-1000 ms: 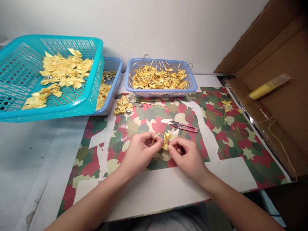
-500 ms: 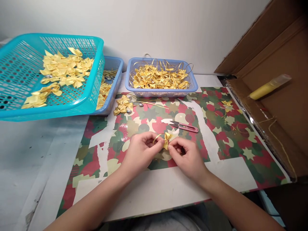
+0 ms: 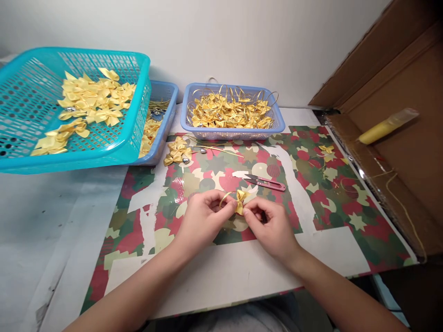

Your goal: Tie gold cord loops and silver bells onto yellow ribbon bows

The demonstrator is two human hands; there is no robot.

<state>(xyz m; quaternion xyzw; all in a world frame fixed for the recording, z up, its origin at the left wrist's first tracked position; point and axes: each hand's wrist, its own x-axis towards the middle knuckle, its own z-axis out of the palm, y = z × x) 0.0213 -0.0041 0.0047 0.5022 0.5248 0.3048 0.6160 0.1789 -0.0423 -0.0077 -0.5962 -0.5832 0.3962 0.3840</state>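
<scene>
A yellow ribbon bow point(image 3: 240, 199) is held between my two hands, above the patterned sheet. My left hand point(image 3: 211, 213) pinches its left side between thumb and fingers, and a loop of gold cord point(image 3: 224, 197) curves up beside those fingertips. My right hand point(image 3: 268, 222) is closed, thumb against forefinger, at the bow's lower right edge; whatever lies between these fingertips is too small to make out. Pink-handled thread snips point(image 3: 266, 182) rest just beyond the hands. Farther off lie a small pile of yellow bows point(image 3: 178, 150), silver heart charms point(image 3: 186, 161) and gold cord pieces point(image 3: 224, 151).
A turquoise basket point(image 3: 138, 124) of yellow bows sits at left, overlapping a blue basket point(image 3: 162, 138). Another blue basket point(image 3: 232, 134) at the back holds bows with gold cord loops. On the right, a cardboard box point(image 3: 391, 87) stands beside a tube of yellow material point(image 3: 387, 127).
The bow has turned slightly and shows more of its front. My right fingertips have shifted a little to the right along its edge; my left hand stays nearly still.
</scene>
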